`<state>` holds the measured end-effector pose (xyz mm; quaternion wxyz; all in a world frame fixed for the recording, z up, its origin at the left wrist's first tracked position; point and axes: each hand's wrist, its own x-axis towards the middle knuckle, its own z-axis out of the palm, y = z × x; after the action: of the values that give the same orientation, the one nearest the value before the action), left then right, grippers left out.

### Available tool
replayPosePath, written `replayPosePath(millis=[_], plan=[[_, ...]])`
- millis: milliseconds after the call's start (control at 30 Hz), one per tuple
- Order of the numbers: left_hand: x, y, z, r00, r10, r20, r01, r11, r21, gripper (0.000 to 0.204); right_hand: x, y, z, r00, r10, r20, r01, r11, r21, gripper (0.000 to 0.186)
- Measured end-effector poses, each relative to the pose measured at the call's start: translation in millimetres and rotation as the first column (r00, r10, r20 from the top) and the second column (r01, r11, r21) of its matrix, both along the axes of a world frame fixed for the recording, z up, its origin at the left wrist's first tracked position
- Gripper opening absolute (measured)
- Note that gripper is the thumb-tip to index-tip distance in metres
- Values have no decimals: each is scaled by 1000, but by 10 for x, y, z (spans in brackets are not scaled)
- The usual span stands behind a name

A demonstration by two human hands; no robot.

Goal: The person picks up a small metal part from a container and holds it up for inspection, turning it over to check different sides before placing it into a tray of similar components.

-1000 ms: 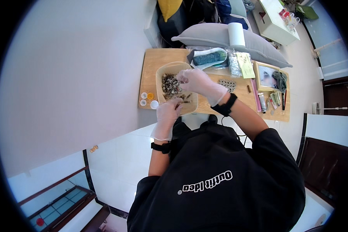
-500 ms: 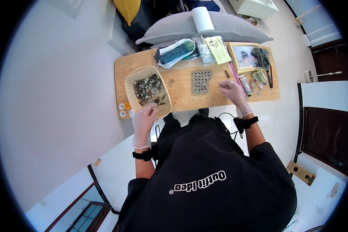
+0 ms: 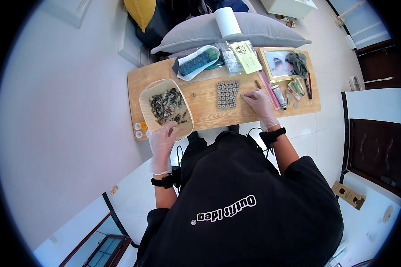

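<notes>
- The left hand [image 3: 163, 141], in a thin, see-through, wrinkled glove, lay at the near rim of a basket [image 3: 145, 109], fingers curled inward; whether they were clamped on the rim or on a part could not be told
- Just ahead of the left hand, the basket was cream, ribbed and shaped like a rounded rectangle
- Past that hand's fingertips, inside the basket, lay a heap of metal parts [image 3: 165, 103], dull grey and brown, with slim dark bits [image 3: 180, 118] scattered nearer the fingers
- Left of the left hand sat white caps [image 3: 137, 126] and a yellow cap [image 3: 143, 126], round and smooth
- The right hand [image 3: 259, 104], gloved alike, had thumb and finger together on a small grey piece [image 3: 243, 95], its exact form too tiny to make out
- Just left of the right hand's fingertips, round grey pieces [image 3: 227, 94] stood in close, even rows, matte and stubby
- Between the hands, a lone round bit [image 3: 194, 94] rested on the counter [image 3: 207, 113], pale wood with streaky grain
- Just ahead of the right hand lay a short brown cylinder [image 3: 258, 84]; to its right, a long flat pink strip [image 3: 268, 91] and a silvery tube [image 3: 279, 98]
- Farther ahead of the right hand, a gilt-edged picture frame [image 3: 265, 66] bore a limp, crumpled dark cloth [image 3: 297, 64]
</notes>
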<state>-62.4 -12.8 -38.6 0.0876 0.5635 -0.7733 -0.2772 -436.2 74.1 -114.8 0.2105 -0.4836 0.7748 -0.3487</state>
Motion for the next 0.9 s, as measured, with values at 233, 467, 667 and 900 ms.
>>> replayPosePath(millis=[233, 467, 667, 900], plan=[[5, -1, 3, 1000, 6, -9, -6, 1000, 10, 19, 5, -96, -87, 999, 14, -37, -15, 999, -29, 17], [-15, -16, 6, 1000, -15, 4, 15, 1000, 13, 20, 20, -133, 8, 1000, 16, 2, -16, 999, 33, 16], [-7, -3, -13, 1000, -2, -10, 2, 1000, 0, 20, -3, -142, -62, 999, 31, -35, -32, 999, -24, 17], [23, 7, -49, 999, -8, -37, 5, 998, -67, 20, 59, -283, 363, 1000, -14, 3, 14, 994, -109, 20]])
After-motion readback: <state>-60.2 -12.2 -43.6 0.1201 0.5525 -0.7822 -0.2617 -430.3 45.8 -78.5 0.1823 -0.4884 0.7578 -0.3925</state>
